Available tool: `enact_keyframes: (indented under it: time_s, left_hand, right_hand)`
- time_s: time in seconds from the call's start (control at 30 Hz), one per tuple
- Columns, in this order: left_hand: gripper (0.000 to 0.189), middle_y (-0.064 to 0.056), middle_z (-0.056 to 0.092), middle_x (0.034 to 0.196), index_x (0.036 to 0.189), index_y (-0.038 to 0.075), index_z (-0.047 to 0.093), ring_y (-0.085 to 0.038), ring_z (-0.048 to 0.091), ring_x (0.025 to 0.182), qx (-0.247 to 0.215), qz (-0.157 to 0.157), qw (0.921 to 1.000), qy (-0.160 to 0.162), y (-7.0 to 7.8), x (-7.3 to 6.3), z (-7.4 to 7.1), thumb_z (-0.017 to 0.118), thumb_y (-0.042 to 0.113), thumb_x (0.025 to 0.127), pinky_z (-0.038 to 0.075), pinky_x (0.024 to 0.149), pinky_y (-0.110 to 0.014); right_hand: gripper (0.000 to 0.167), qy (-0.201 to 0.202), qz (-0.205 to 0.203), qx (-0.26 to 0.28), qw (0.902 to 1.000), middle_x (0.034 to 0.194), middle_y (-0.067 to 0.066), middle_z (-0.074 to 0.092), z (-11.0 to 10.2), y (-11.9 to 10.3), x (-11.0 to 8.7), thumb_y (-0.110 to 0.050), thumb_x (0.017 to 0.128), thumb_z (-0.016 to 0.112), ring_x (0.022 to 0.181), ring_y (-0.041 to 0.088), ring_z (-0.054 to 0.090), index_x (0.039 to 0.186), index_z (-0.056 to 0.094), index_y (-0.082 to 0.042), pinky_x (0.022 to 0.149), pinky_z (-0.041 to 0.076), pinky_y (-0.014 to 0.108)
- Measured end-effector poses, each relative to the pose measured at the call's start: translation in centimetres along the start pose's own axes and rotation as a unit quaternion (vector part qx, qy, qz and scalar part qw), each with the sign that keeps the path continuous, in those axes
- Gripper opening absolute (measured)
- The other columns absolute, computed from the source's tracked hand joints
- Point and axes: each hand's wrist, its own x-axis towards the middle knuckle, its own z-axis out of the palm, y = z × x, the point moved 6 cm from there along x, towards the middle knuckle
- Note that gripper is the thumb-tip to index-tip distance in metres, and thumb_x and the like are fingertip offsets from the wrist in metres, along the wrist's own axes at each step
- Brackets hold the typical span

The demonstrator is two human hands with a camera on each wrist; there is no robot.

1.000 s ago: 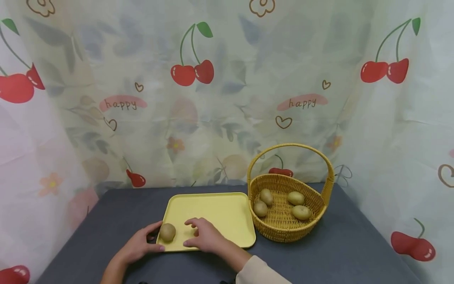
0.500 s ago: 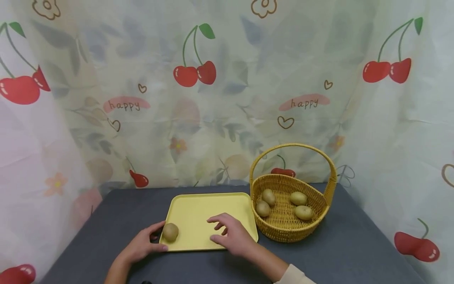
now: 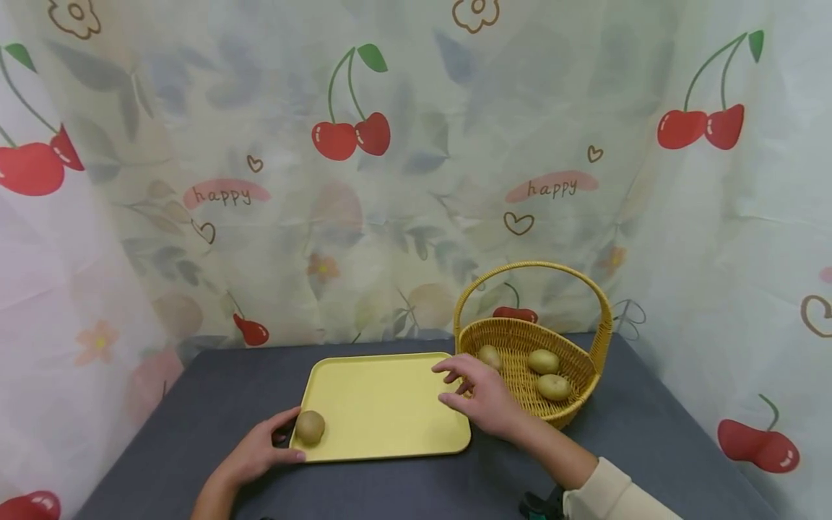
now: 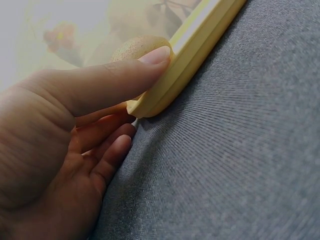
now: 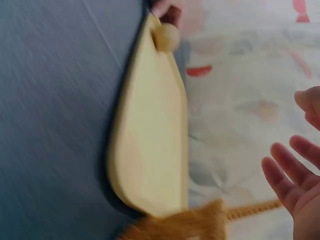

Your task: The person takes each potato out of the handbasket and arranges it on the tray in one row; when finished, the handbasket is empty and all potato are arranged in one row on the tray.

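A round brown kiwi [image 3: 310,427] sits in the near left corner of the yellow tray [image 3: 383,408]. My left hand [image 3: 260,451] grips that corner, thumb on the front rim and fingers round the left side; the left wrist view shows the thumb [image 4: 115,82] lying across the rim beside the kiwi. Over the tray's right edge hovers my right hand [image 3: 484,397], fingers loosely curved and holding nothing. It overlaps the left side of the wicker basket [image 3: 510,334]. Inside are two yellowish potatoes [image 3: 554,388] and a brown kiwi [image 3: 490,357]; the hand hides another brown one.
The basket's tall arched handle [image 3: 533,264] rises at the back right, close beside the tray. Dark grey cloth [image 3: 390,491] covers the table. A cherry-print curtain [image 3: 416,238] hangs behind and along both sides.
My right hand has moved right across the tray, from near the kiwi to the basket's left rim, with nothing in it. The left hand has stayed at the tray's corner.
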Motion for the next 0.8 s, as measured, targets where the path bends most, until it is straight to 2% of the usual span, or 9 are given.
enact_keyframes:
  time_s: [0.2, 0.4, 0.53, 0.8]
  left_hand:
    - [0.087, -0.025, 0.047, 0.140, 0.144, -0.005, 0.042, -0.035, 0.050, 0.120, -0.004, -0.012, 0.9999, -0.002, -0.3, 0.2, 0.0, 0.085, 0.028, 0.076, 0.044, 0.092, -0.043]
    - [0.087, -0.025, 0.047, 0.140, 0.144, -0.005, 0.042, -0.034, 0.051, 0.119, -0.004, -0.012, 0.9999, -0.001, -0.4, 0.2, -0.1, 0.085, 0.028, 0.076, 0.043, 0.093, -0.044]
    - [0.086, -0.024, 0.048, 0.139, 0.143, -0.006, 0.042, -0.033, 0.052, 0.117, -0.005, -0.012, 0.9999, -0.001, -0.4, 0.0, -0.1, 0.085, 0.027, 0.076, 0.044, 0.092, -0.043]
    - [0.085, -0.026, 0.048, 0.139, 0.143, -0.007, 0.041, -0.034, 0.052, 0.117, -0.015, 0.002, 0.9999, -0.003, -0.2, -0.1, -0.1, 0.084, 0.024, 0.077, 0.044, 0.091, -0.043]
  right_hand:
    - [0.030, -0.043, 0.072, 0.006, 0.9965, 0.115, 0.008, 0.064, -3.4, 0.9, 1.4, -0.015, 0.093, 0.067, 0.097, 0.023, 0.064, 0.123, 0.063, -0.012, 0.080, 0.052, 0.038]
    - [0.033, -0.081, 0.109, -0.032, 0.9902, 0.116, 0.009, 0.063, -5.9, 2.6, 2.8, -0.019, 0.093, 0.067, 0.101, 0.023, 0.062, 0.124, 0.063, -0.009, 0.082, 0.051, 0.039]
    - [0.033, -0.102, 0.148, -0.044, 0.9826, 0.119, 0.008, 0.062, -7.0, 4.3, 3.7, -0.019, 0.094, 0.067, 0.107, 0.031, 0.060, 0.125, 0.062, -0.009, 0.085, 0.050, 0.043]
    - [0.040, -0.144, 0.199, -0.087, 0.9655, 0.124, 0.022, 0.058, -7.9, 8.8, 4.4, -0.020, 0.095, 0.065, 0.111, 0.036, 0.056, 0.130, 0.058, -0.003, 0.085, 0.049, 0.048]
